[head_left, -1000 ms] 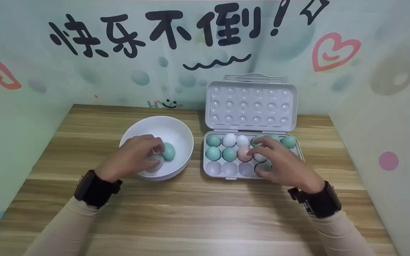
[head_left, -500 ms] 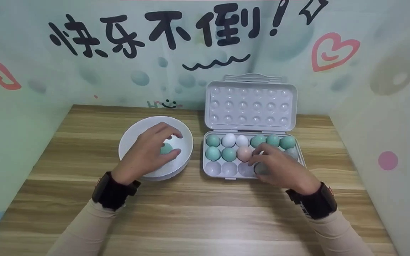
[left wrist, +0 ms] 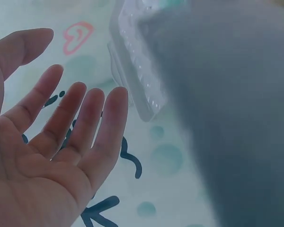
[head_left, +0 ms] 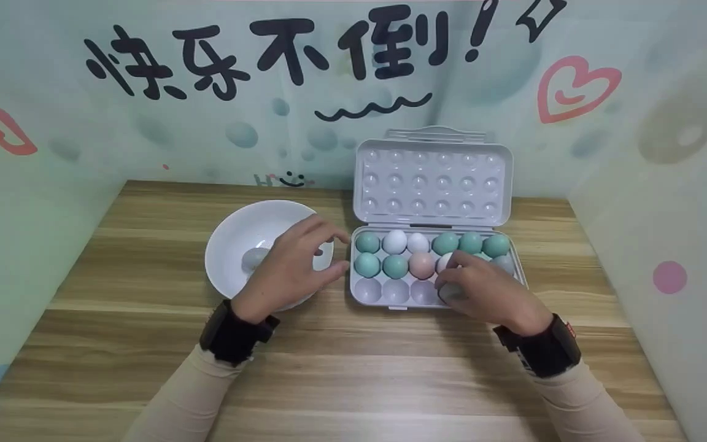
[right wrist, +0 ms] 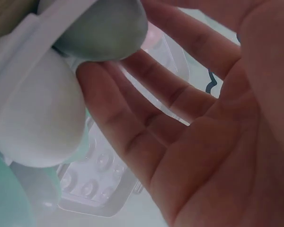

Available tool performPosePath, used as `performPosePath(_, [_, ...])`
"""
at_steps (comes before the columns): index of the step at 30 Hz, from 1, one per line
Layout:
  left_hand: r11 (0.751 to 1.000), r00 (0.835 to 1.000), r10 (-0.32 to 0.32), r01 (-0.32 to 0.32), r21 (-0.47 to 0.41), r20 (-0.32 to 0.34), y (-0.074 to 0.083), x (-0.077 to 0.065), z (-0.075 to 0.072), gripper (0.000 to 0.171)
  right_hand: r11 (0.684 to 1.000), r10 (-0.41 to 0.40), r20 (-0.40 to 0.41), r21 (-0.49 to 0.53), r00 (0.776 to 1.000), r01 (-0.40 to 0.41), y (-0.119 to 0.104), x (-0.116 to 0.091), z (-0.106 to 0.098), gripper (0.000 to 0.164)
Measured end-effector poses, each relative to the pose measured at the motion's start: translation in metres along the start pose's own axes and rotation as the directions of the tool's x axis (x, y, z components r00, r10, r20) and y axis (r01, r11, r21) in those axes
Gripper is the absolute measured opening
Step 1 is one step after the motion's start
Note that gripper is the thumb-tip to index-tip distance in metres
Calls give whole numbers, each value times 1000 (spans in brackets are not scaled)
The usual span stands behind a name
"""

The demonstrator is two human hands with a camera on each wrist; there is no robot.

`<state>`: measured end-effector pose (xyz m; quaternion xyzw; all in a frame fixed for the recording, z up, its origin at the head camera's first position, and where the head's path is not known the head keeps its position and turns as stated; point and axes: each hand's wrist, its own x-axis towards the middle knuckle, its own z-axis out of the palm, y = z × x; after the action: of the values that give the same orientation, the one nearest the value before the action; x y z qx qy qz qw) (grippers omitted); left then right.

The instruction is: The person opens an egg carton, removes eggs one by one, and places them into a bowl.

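My left hand (head_left: 289,267) hovers over the right side of a white bowl (head_left: 224,233), thumb and fingers spread toward the egg box (head_left: 368,291). In the left wrist view the palm and fingers hold nothing. A grey egg (head_left: 252,258) lies in the bowl, partly behind that hand. My right hand (head_left: 491,291) is at the box's front row, its fingers and thumb on a grey-green egg (right wrist: 106,30). A white egg (right wrist: 40,106) sits close beside it in the right wrist view. Part of the front row is hidden under the right hand.
The box's lid (head_left: 433,181) stands up at the back, dimpled inside. Green, white and pink eggs fill much of the back two rows, among them a pink egg (head_left: 421,266). A printed cloth (head_left: 304,141) hangs behind the wooden table (head_left: 353,368).
My left hand has moved right from inside the bowl toward the egg box, and the grey egg has come into view. The right hand's fingers have drawn in around the grey-green egg.
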<state>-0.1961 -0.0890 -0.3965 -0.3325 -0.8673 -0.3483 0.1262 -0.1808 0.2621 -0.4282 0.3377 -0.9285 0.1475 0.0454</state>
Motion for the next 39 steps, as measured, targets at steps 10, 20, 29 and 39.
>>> performPosePath(10, [998, 1000, 5, -5, -57, 13, 9, 6, 22, 26, 999, 35, -25, -39, 999, -36, -3, 3, 4, 14])
performPosePath(20, [998, 1000, -4, 5, -55, 18, 16, 8, 32, 25, 997, 30, -71, -69, 997, -35, -5, 5, 7, 19])
performPosePath(29, [997, 999, 31, -32, -64, -15, 17, 8, 40, 21, 1000, -4, -55, -2, 998, 4, -1, 4, 2, 26])
performPosePath(39, [996, 999, 25, -27, -90, -20, 18, 10, 44, 24, 981, 71, -171, 193, 983, -38, 2, 5, -17, 15])
